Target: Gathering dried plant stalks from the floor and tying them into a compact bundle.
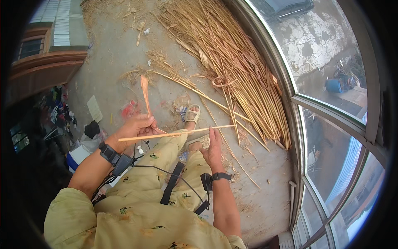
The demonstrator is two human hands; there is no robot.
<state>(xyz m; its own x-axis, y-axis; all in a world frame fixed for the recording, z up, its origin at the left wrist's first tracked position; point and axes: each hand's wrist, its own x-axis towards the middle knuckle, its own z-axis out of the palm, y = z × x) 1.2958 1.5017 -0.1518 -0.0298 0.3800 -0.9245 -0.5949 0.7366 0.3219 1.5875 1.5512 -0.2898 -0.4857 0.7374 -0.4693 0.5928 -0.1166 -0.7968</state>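
My left hand (138, 124) pinches a dry, tan leaf strip (145, 93) between thumb and fingers, and its broad end stands up above the hand. The strip's other end runs towards a thin, pale dry stalk (199, 130) and seems joined to it near the middle. This stalk lies nearly level in the air, its left end crossing by my left wrist. My right hand (214, 147) has its fingers stretched out, with the stalk at the fingertips; the thumb is apart from it. How the fingers close around the stalk is partly hidden.
A large heap of dry stalks (230, 68) lies along the window frame (279, 53) to the right. Loose stalks (199, 91) cross the concrete floor (108, 71) ahead of my sandalled feet. Bags and a blue-and-white container (82, 155) stand at left. Cables hang from both wrist straps.
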